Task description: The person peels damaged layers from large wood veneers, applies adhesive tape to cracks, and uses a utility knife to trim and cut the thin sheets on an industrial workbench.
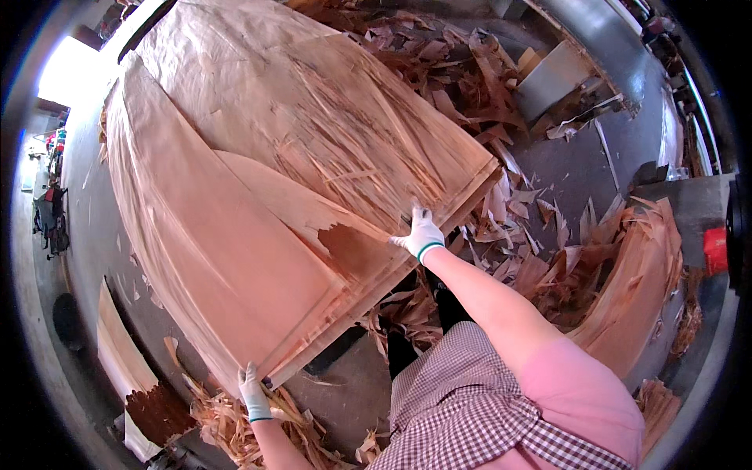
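A large stack of thin reddish-tan wood veneer sheets (235, 258) stretches away in front of me, its near edge uneven. My left hand (254, 394), in a white glove with a green cuff, grips the top veneer sheet at the near left corner. Farther right, my right hand (421, 235) wears a similar glove and lies on the near edge with thumb and fingers spread. Its thumb side touches the tip of a torn veneer piece (298, 196) with a ragged dark brown gap beside it. The undersides of both hands are hidden.
Veneer scraps (486, 78) heap behind the stack at right. Curled veneer (634, 290) lies right of me, and shredded strips (227, 423) lie by my left forearm. A long pale board (117, 345) stands left of the stack. A red object (714, 251) sits far right.
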### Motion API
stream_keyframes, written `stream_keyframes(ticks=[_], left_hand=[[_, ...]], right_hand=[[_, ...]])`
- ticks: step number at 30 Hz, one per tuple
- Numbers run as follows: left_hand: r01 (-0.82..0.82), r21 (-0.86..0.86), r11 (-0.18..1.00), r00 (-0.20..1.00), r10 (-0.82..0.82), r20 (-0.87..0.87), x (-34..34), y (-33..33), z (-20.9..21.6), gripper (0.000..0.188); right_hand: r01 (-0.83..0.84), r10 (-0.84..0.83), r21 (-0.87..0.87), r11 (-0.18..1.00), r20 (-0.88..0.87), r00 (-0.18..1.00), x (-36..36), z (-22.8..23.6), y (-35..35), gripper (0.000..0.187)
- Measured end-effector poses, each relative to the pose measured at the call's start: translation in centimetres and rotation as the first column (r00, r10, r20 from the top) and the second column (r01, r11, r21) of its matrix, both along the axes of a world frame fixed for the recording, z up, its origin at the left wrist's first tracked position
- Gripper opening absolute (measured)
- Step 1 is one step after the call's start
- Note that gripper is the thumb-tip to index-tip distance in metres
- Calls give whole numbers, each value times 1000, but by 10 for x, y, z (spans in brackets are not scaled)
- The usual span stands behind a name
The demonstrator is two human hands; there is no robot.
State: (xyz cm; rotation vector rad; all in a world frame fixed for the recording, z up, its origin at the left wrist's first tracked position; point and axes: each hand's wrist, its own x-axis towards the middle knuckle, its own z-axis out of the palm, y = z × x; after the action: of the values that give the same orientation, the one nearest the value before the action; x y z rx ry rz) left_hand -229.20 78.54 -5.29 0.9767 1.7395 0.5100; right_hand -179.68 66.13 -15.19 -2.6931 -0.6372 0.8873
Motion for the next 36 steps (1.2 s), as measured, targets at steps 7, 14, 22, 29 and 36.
stream_keyframes(ticks=[7, 14, 22, 29, 36], left_hand=[[34, 7, 999, 999, -34, 0, 16, -4, 12, 20], [17, -37, 999, 1000, -17, -4, 26, -4, 15, 24], [-51, 92, 994, 997, 46, 59, 18, -7, -23, 18], [-118, 162, 980, 983, 93, 156, 50, -16, -11, 15], [-112, 175, 978, 989, 92, 118, 37, -12, -25, 12]], right_hand=[[-34, 29, 87, 996, 54, 998, 0, -24, 6, 32], [598, -149, 416, 685, -723, 674, 10, 19, 1, 13], [-61, -41, 478, 876, 201, 979, 28, 45, 17, 40], [-160, 125, 270, 949, 144, 982, 33, 75, 9, 22], [-462, 445, 173, 870, 130, 886, 54, 107, -40, 23]])
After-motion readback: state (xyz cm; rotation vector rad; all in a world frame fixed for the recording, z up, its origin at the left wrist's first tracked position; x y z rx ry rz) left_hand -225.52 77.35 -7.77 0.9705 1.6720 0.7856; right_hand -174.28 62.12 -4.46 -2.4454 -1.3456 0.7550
